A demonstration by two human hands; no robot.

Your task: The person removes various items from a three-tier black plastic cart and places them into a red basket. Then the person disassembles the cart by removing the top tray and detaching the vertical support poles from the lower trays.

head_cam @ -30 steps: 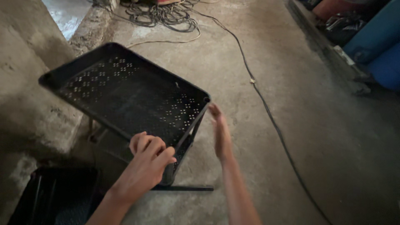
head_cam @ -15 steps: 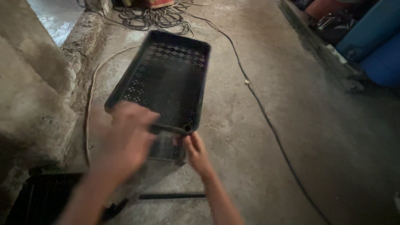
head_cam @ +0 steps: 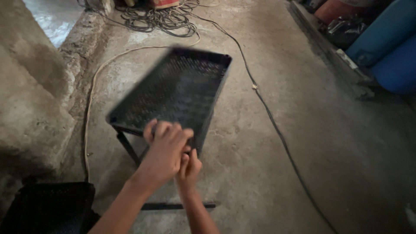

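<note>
Head view, looking down at a concrete floor (head_cam: 303, 143). Far ahead and to the right of the hands lie two blue drums (head_cam: 390, 47) on their sides, with a reddish container (head_cam: 333, 9) and a dark crumpled bag (head_cam: 344, 28) beyond them; any labels are too small to tell. A black perforated tray (head_cam: 182, 89), blurred and tilted, stands on thin black legs directly ahead of both hands, its near edge at the fingertips. The left hand (head_cam: 167, 149) curls loosely over that near edge, fingers bent; a firm grip cannot be told. The right hand (head_cam: 188, 167), just beneath and touching the left, points its fingers up toward the tray's underside; its grasp is hidden. A black bar (head_cam: 177, 206) lies on the floor under the wrists. A black cable (head_cam: 277, 130) runs right of the hands; a pale cord (head_cam: 89, 108) runs left.
</note>
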